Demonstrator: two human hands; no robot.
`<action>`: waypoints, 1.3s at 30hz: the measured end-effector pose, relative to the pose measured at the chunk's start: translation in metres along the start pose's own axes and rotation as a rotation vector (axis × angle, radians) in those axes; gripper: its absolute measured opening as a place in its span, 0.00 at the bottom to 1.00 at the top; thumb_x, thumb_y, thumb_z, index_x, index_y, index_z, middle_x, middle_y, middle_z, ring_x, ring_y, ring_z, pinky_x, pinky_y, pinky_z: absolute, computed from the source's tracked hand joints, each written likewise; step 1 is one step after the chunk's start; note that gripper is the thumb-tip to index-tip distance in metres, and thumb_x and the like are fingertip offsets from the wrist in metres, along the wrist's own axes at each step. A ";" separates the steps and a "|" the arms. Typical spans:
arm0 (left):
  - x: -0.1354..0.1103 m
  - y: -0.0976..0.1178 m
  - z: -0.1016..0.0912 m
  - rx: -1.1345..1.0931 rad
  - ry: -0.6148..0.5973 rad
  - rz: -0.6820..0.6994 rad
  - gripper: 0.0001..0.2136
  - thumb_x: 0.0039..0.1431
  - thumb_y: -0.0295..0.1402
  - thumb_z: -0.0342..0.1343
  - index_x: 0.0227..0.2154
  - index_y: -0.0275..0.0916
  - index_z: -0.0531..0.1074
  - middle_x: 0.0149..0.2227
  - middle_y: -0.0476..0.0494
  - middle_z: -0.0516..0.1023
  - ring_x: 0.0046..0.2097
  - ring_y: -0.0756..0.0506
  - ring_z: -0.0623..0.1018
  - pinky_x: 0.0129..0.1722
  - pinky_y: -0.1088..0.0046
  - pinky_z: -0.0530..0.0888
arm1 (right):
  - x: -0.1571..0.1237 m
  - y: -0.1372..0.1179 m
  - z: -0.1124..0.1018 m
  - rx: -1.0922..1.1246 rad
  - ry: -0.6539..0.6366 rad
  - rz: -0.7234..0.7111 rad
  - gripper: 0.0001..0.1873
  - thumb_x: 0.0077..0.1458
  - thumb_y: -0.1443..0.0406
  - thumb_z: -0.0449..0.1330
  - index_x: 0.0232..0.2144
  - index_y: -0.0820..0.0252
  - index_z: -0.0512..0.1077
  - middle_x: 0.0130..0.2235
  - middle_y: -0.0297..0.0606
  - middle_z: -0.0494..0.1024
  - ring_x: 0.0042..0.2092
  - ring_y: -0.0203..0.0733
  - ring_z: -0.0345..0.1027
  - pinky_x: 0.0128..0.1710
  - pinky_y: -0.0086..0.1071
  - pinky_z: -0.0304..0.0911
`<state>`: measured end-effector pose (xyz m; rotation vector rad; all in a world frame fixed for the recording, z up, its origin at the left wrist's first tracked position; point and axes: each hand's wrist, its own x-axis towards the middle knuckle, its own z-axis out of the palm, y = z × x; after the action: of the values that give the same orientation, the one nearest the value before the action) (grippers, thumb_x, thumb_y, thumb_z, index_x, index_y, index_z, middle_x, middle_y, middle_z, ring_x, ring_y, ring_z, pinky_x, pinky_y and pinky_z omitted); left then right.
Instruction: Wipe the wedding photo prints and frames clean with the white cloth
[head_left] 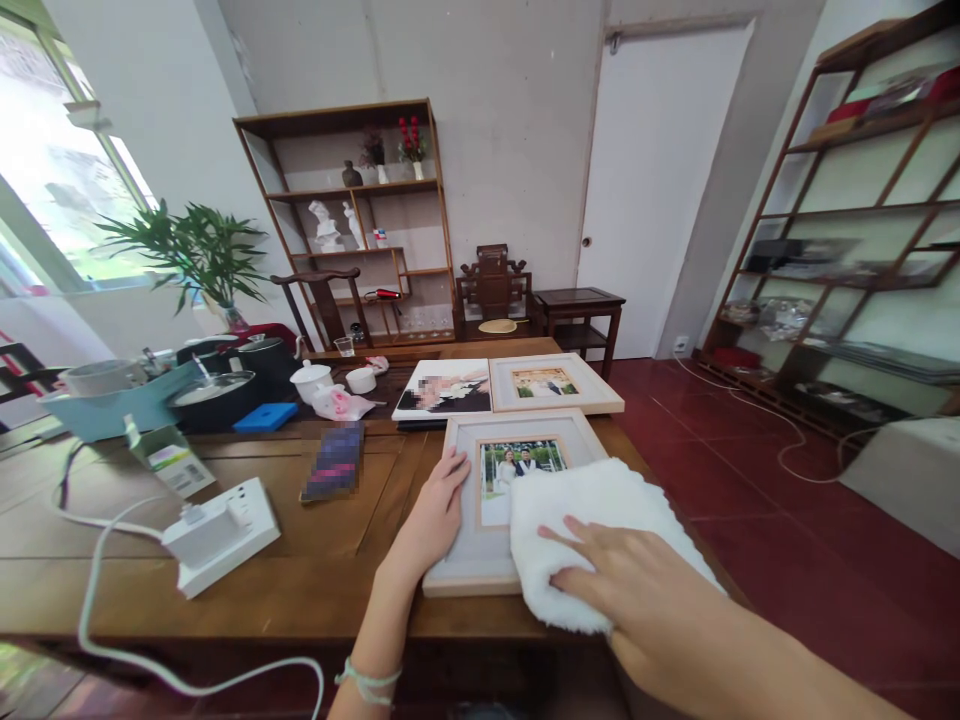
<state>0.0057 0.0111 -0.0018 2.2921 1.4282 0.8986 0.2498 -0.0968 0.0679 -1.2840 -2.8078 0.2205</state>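
A light wooden picture frame with a photo of two people lies flat near the table's front edge. My left hand grips its left side, fingers over the rim. A folded white towel covers the lower right part of the frame and hangs past its right edge. My right hand presses on the towel, with the fingers bent into the cloth. Just behind stand a second wooden picture frame and a photo panel, both lying side by side on the table.
On the table's left are a white power strip with its cable, a small opened box, a dark patterned item, a blue block and a white teapot. The table's right edge runs close beside the frames.
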 end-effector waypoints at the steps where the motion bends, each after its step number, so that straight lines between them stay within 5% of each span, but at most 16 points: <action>1: 0.000 0.001 -0.001 -0.009 -0.006 -0.003 0.20 0.59 0.24 0.41 0.52 0.35 0.68 0.60 0.38 0.64 0.64 0.43 0.57 0.62 0.59 0.55 | 0.003 0.004 0.003 0.013 0.018 0.002 0.35 0.38 0.77 0.49 0.51 0.54 0.68 0.61 0.37 0.60 0.61 0.53 0.51 0.55 0.48 0.55; 8: 0.000 0.000 -0.003 0.000 -0.045 0.015 0.20 0.60 0.25 0.40 0.53 0.36 0.67 0.60 0.39 0.63 0.64 0.44 0.56 0.62 0.59 0.55 | 0.052 0.062 0.013 -0.085 0.170 0.098 0.35 0.40 0.78 0.48 0.52 0.59 0.67 0.62 0.42 0.59 0.62 0.49 0.49 0.60 0.45 0.48; 15: 0.000 0.000 -0.003 0.002 -0.038 0.020 0.20 0.59 0.24 0.40 0.52 0.37 0.68 0.60 0.40 0.64 0.64 0.43 0.57 0.62 0.57 0.55 | 0.097 0.102 0.011 -0.165 0.253 0.178 0.34 0.42 0.81 0.47 0.53 0.65 0.65 0.62 0.48 0.57 0.64 0.54 0.42 0.60 0.54 0.42; 19: 0.001 0.000 -0.001 0.022 -0.029 0.007 0.20 0.60 0.25 0.40 0.53 0.36 0.68 0.60 0.39 0.64 0.64 0.44 0.57 0.62 0.59 0.55 | 0.075 0.086 0.011 -0.117 0.181 0.083 0.33 0.40 0.80 0.47 0.50 0.61 0.69 0.62 0.44 0.59 0.64 0.51 0.45 0.61 0.51 0.42; 26: 0.001 0.001 0.001 0.024 -0.017 -0.014 0.20 0.60 0.26 0.41 0.53 0.35 0.67 0.61 0.39 0.62 0.63 0.43 0.58 0.62 0.61 0.55 | -0.002 0.016 -0.008 0.100 -0.017 -0.031 0.35 0.36 0.81 0.48 0.47 0.55 0.71 0.62 0.37 0.58 0.63 0.50 0.47 0.61 0.47 0.47; 31: 0.002 0.000 0.000 0.028 -0.026 0.006 0.20 0.60 0.26 0.40 0.54 0.35 0.66 0.61 0.38 0.62 0.64 0.44 0.57 0.63 0.60 0.55 | -0.010 -0.008 -0.006 0.166 -0.112 -0.087 0.34 0.34 0.78 0.51 0.46 0.54 0.73 0.63 0.35 0.55 0.64 0.55 0.43 0.62 0.51 0.44; 34: 0.001 -0.002 -0.001 0.022 -0.037 0.027 0.20 0.60 0.26 0.41 0.54 0.37 0.66 0.61 0.40 0.61 0.64 0.44 0.56 0.63 0.59 0.54 | 0.010 0.012 0.006 0.153 0.023 -0.042 0.37 0.35 0.79 0.49 0.50 0.55 0.70 0.63 0.36 0.55 0.64 0.49 0.43 0.62 0.48 0.43; 39: 0.001 -0.004 -0.002 0.022 -0.042 0.033 0.20 0.61 0.27 0.41 0.54 0.38 0.66 0.61 0.40 0.61 0.64 0.45 0.56 0.63 0.59 0.54 | 0.064 0.083 0.014 -0.111 0.212 0.026 0.34 0.38 0.80 0.51 0.50 0.59 0.69 0.62 0.43 0.57 0.64 0.50 0.44 0.61 0.48 0.43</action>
<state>0.0020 0.0133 -0.0021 2.3429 1.3933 0.8428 0.2685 0.0035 0.0404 -1.2821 -2.6572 -0.0691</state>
